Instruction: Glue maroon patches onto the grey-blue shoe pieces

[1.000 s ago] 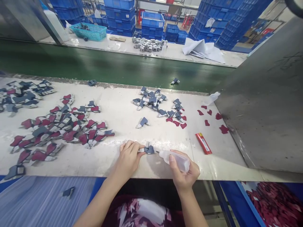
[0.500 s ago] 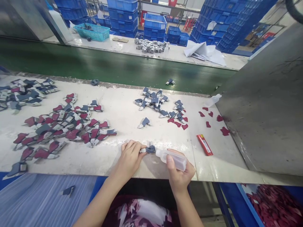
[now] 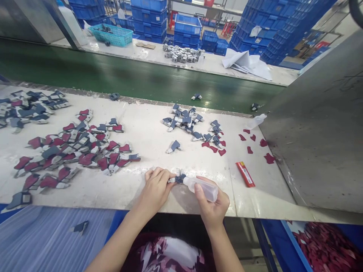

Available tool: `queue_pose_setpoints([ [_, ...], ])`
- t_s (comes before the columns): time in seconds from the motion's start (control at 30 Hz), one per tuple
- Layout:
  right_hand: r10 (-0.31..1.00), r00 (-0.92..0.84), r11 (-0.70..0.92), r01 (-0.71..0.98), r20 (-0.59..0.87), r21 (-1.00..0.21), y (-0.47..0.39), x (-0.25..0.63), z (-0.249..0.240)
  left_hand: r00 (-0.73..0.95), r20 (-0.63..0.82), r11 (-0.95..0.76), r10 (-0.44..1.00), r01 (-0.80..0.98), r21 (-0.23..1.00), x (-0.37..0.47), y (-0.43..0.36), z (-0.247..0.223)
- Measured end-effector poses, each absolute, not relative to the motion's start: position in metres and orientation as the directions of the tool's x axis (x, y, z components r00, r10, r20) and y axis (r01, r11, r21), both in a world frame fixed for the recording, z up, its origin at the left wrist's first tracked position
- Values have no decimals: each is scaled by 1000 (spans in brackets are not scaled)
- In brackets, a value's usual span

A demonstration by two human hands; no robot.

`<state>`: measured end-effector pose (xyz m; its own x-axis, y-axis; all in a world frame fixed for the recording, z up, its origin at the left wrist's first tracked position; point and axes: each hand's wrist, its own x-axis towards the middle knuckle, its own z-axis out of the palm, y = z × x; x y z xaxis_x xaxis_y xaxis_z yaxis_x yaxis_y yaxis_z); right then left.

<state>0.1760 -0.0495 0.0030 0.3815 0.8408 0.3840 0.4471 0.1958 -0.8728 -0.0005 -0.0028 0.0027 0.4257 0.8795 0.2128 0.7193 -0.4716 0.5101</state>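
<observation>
With its fingers closed, my left hand (image 3: 157,187) grips the pale end of a small blue-and-white plastic part (image 3: 179,178) against the worktable (image 3: 136,196). My right hand (image 3: 214,206) is wrapped round a translucent squeeze bottle (image 3: 205,189). The bottle's nozzle points left and meets the dark blue side of the part, or lies very close to it; which, I cannot tell. Just beyond my hands lies a single similar part (image 3: 174,146). Behind it is a pile of blue-and-white parts (image 3: 185,119), with several flat red pieces (image 3: 214,149) at its right edge.
Parts with red faces (image 3: 87,158) spread over the left. A red packet (image 3: 245,174) and a second clear bottle (image 3: 256,121) lie right, near a metal panel (image 3: 317,143). A green conveyor belt (image 3: 136,81) runs behind. Below right stands a bin of red pieces (image 3: 326,245).
My right hand has shifted the bottle slightly left, its nozzle now closer over the blue part. On the belt, one part has moved left and another has appeared by the metal panel.
</observation>
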Motion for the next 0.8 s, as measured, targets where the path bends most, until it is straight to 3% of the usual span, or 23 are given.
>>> queue_pose_setpoints([
  [0.23, 850, 392, 175, 418, 351, -891, -49, 177, 12, 423, 196, -459, 885, 715, 528, 0, -4, 4],
  [0.57, 807, 374, 216, 532, 456, -819, -53, 196, 18, 409, 207, -453, 889, 721, 524, 0, -3, 3],
  [0.8, 732, 627, 106, 280, 265, -954, -51, 213, 7, 426, 208, -469, 881, 724, 505, 0, -4, 8],
])
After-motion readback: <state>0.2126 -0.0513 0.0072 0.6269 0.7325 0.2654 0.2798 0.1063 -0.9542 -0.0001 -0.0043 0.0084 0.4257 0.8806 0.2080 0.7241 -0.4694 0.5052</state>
